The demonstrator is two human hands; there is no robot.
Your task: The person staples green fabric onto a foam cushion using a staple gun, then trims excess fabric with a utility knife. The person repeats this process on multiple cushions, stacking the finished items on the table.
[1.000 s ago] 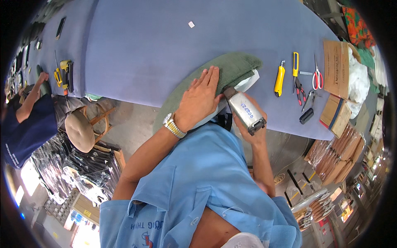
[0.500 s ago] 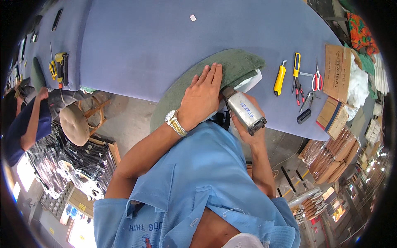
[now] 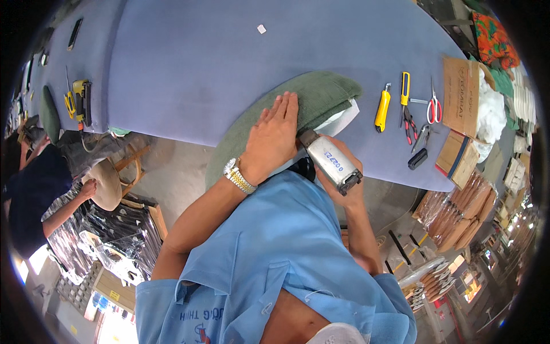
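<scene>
Since half a second ago, the silver tool [image 3: 332, 160] and the left hand [image 3: 269, 143] have shifted slightly toward the body, and at far left a co-worker's hand [image 3: 87, 189] has dropped from near a green pad [image 3: 50, 114] to a tan seat [image 3: 106, 183].

The left fingers [image 3: 283, 109] are straight and close together, pressed flat on the green cushion [image 3: 326, 92]. The right hand [image 3: 348, 192] is clamped around the tool from below; its fingers are mostly hidden under the tool's body. The tool's dark front end is just beside the left hand, at the cushion's inner edge; whether it touches the cloth cannot be told. White lining [image 3: 341, 118] shows along that edge.

The cushion lies on the front edge of the blue surface [image 3: 183, 74], its near part overhanging beside the blue shirt [image 3: 281, 212]. A watch [image 3: 239, 175] circles the left wrist.

Right of the cushion lie a yellow knife [image 3: 382, 109], a screwdriver [image 3: 405, 86], pliers [image 3: 410, 129] and scissors [image 3: 435, 109], with a carton [image 3: 460, 94] of white stuffing [image 3: 490, 106] beyond. Farther off, a white scrap [image 3: 262, 28] lies near the top, and a yellow tool [image 3: 80, 100] rests at left, beside the pad.
</scene>
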